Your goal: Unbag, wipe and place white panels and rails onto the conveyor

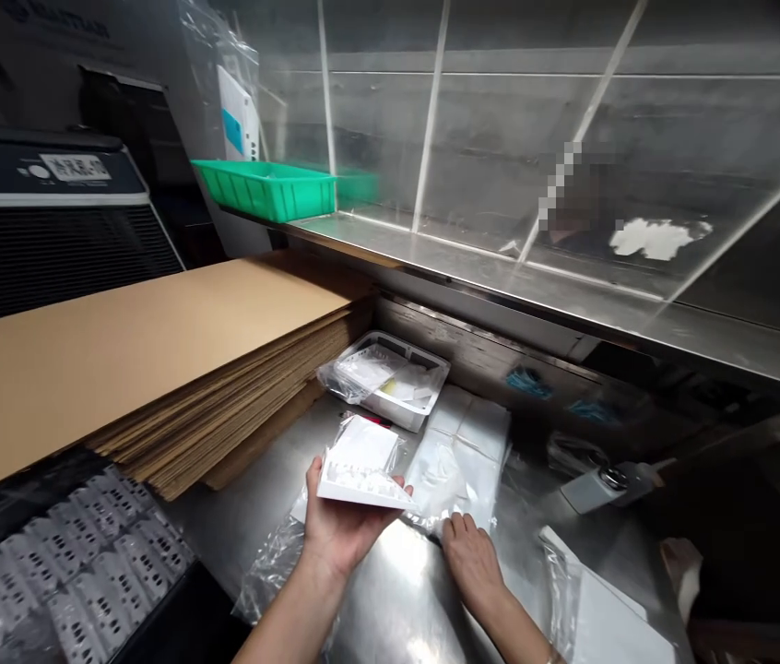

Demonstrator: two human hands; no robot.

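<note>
A: Hands, left to right?
B: Left hand (341,537): cupped beneath white plastic panel (362,497), gripping opposite edges above steel table (390,599). Right hand (474,559): fingers bent at near edge of clear plastic bags (479,433); pinching or merely resting, cannot tell.
A: Likely faults?
B: Left: might drop or scuff panel through loosened grip; might drag crumpled film (266,561) with forearm. Right: might pull up several bags together, from layers clinging.
A: Surroundings, obstructions?
B: Bagged white parts (96,599) at lower left; stacked cardboard sheets (155,323), crowding table's left side; green bin (272,196) on ledge; white tray (400,414) beyond panel, filled with bagged pieces; white bottle (592,492) to right of bags, limiting room there.
</note>
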